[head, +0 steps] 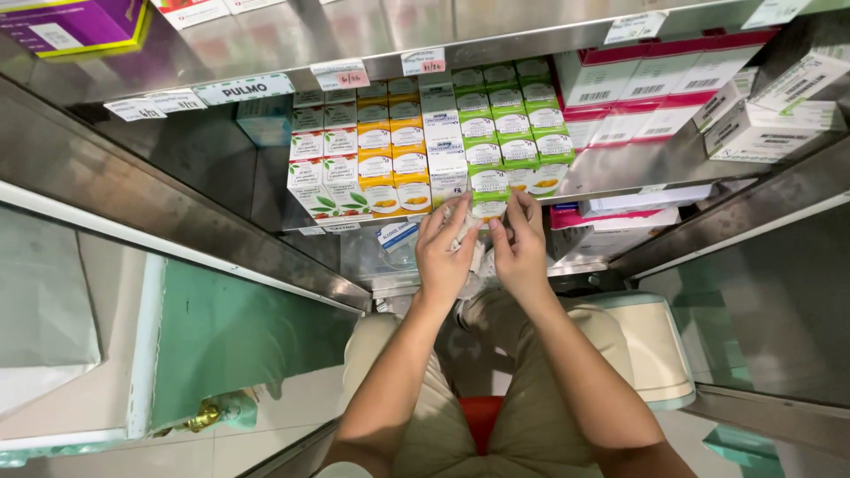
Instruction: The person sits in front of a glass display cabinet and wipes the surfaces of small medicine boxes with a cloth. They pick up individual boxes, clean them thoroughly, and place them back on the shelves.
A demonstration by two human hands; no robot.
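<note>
Both hands, left [445, 252] and right [521, 252], pinch a crumpled white cloth [462, 221] against glossy green cartons [490, 188] on the steel shelf [620, 168].

A pharmacy's stock shelving: steel shelves [292, 35] packed with rows of small medicine boxes [425, 146], paper price labels [341, 74] clipped along the shelf edges.

Both hands — left hand [445, 252], right hand [521, 248] — pinch a white cloth [462, 215] before the green boxes [513, 133].
</note>
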